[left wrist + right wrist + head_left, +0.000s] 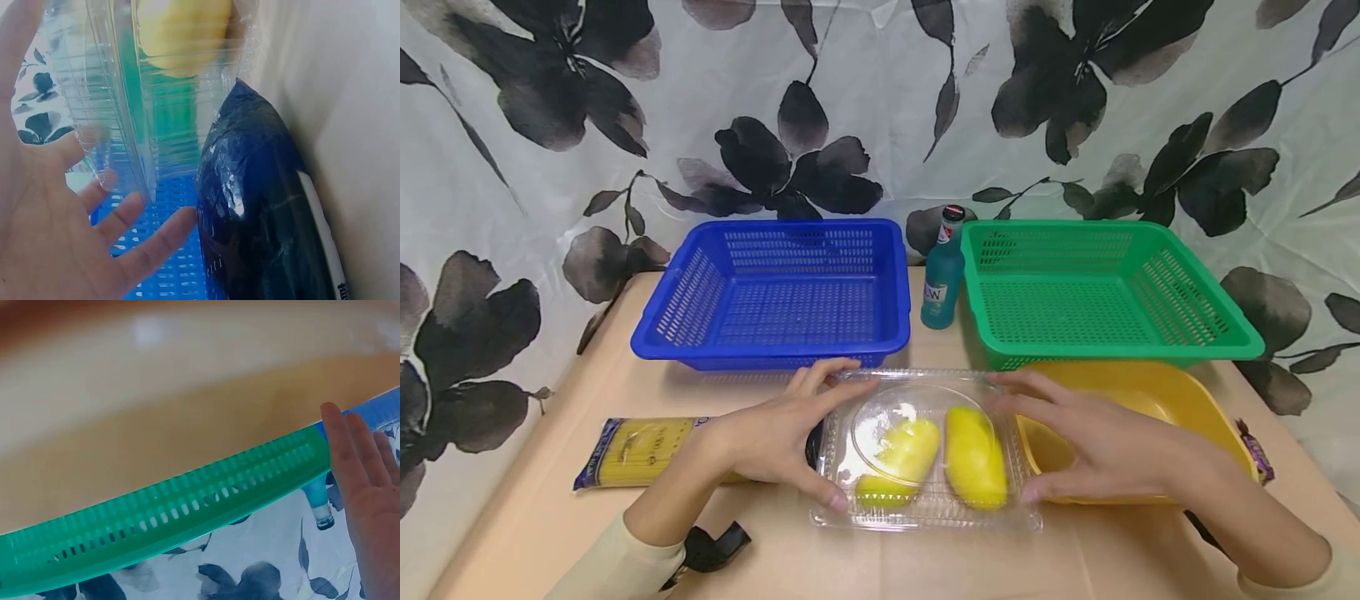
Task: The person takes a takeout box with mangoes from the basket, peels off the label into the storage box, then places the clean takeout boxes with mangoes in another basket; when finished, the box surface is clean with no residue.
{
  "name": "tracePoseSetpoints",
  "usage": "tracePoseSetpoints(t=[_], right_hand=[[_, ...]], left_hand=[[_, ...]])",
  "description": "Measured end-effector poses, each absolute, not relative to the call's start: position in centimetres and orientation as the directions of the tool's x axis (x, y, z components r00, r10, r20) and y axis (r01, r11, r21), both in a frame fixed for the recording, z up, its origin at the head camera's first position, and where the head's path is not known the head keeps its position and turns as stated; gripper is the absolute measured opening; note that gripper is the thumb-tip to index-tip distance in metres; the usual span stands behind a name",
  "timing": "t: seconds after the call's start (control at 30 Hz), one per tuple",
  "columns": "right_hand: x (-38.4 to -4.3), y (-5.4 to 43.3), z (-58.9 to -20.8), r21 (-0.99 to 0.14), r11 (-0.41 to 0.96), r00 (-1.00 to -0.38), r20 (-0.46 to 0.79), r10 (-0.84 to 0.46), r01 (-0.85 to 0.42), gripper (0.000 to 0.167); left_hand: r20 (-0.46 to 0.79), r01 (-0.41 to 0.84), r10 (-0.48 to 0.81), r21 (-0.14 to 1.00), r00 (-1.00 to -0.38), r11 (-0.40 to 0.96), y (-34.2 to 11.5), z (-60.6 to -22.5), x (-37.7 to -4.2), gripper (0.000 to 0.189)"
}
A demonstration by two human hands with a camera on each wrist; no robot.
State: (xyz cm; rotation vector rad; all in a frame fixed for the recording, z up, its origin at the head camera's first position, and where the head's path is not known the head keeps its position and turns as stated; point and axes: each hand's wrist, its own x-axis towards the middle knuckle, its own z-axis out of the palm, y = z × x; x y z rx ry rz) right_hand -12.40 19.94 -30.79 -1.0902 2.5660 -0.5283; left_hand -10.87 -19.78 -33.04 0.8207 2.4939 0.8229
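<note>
A clear plastic clamshell container (925, 521) with two yellow mangoes (976, 458) inside lies in front of me. At its left side, my left hand (775, 437) has the thumb by the front corner and the fingers along the back edge. The left wrist view shows those fingers spread and fairly straight against the plastic. My right hand (1105, 442) is at the container's right edge, fingers extended at the back corner and thumb lower down. Beneath my left forearm lies a yellow pasta packet (647, 450), whose dark blue end (250, 187) is close to the left fingertips.
A blue basket (775, 354) and a green basket (1120, 350) stand behind, with a blue bottle (942, 271) between them. Partly under my right arm is a yellow tub (1210, 408). A purple-wrapped item (1257, 454) lies at the far right.
</note>
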Motion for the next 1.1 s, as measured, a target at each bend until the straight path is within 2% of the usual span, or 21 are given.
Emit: tracePoseSetpoints(t=[0.23, 0.4, 0.63, 0.77, 1.1], right_hand=[[-11.9, 19.6, -31.5, -0.48, 0.677, -0.679, -0.203, -0.705, -0.559, 0.097], [-11.5, 19.7, -31.6, -0.518, 0.664, -0.67, -0.214, -0.711, -0.54, 0.105], [-11.2, 19.7, -32.3, -0.53, 0.67, -0.674, -0.227, -0.703, -0.521, 0.122], [-11.2, 19.8, -32.9, -0.491, 0.695, -0.697, -0.22, -0.683, -0.526, 0.13], [-11.0, 20.0, -33.6, -0.477, 0.691, -0.709, -0.18, -0.682, -0.543, 0.127]], left_hand=[[-0.124, 0.438, 0.636, 0.624, -0.762, 0.647, -19.7, -32.9, -10.1, 0.115], [-0.148, 0.419, 0.618, 0.613, -0.772, 0.67, -19.8, -32.9, -9.6, 0.113], [-0.199, 0.397, 0.595, 0.578, -0.779, 0.713, -20.2, -33.4, -9.3, 0.136], [-0.195, 0.402, 0.579, 0.548, -0.791, 0.734, -20.1, -33.8, -9.3, 0.139], [-0.165, 0.378, 0.553, 0.571, -0.817, 0.729, -20.2, -33.5, -8.9, 0.134]])
